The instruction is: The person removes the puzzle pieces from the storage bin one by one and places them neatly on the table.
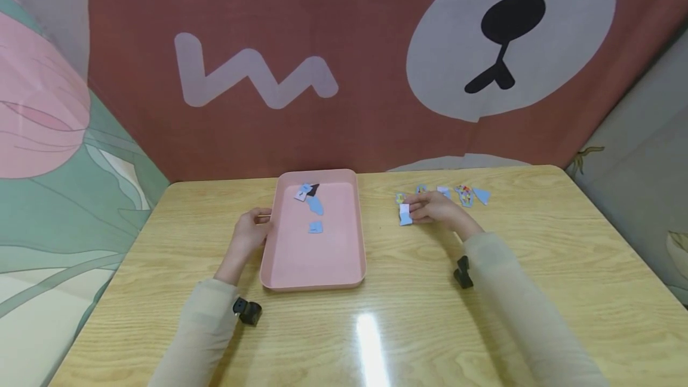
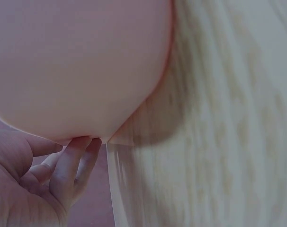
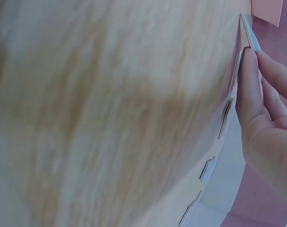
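Head view: right fingers (image 1: 417,198) pinch flat piece (image 1: 405,216), white above blue.

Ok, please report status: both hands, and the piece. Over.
Right fingers pinch blue-and-white piece, near other pieces. Left fingers hold pink tray by left side. No obstacle visible between.

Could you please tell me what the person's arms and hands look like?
The left sleeve and right sleeve are plain and pale cream. The left hand and right hand are ungloved. A small black device shows by each wrist.
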The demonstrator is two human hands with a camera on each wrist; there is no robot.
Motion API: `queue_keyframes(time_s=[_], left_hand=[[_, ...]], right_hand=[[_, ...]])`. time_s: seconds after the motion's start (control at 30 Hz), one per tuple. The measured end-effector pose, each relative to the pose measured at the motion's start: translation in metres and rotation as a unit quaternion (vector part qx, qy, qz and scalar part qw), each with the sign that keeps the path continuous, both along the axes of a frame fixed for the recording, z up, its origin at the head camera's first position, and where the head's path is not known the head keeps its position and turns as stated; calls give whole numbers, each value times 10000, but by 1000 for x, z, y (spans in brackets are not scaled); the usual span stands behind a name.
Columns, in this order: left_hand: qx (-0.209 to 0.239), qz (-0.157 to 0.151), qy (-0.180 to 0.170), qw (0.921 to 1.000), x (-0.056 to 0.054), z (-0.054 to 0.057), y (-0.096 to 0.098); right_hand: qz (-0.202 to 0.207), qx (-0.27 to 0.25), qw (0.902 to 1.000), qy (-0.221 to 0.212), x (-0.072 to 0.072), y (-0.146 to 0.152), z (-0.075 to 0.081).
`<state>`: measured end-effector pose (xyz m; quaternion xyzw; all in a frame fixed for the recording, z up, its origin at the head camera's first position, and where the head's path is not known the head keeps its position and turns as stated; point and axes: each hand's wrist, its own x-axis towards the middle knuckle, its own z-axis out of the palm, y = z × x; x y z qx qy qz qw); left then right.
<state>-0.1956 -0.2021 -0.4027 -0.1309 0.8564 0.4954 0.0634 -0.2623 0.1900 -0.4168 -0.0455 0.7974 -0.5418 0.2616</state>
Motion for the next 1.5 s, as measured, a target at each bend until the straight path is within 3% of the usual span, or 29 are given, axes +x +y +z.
queue_keyframes(time_s=[0.33, 1.0, 1.27, 1.5], left_hand=[[37, -5, -3, 10000, -2, -3, -1], [-12, -82, 42, 10000, 0, -1, -1], [-13, -63, 29, 10000, 0, -1, -1], [-22, -59, 81, 9999, -1, -2, -2]], right_hand=[[41, 92, 9999, -37, 1, 3, 0], [527, 1058, 9883, 964, 0, -6, 11], [360, 1196, 9837, 1296, -3, -35, 23], [360, 733, 9850, 1521, -1, -75, 32]])
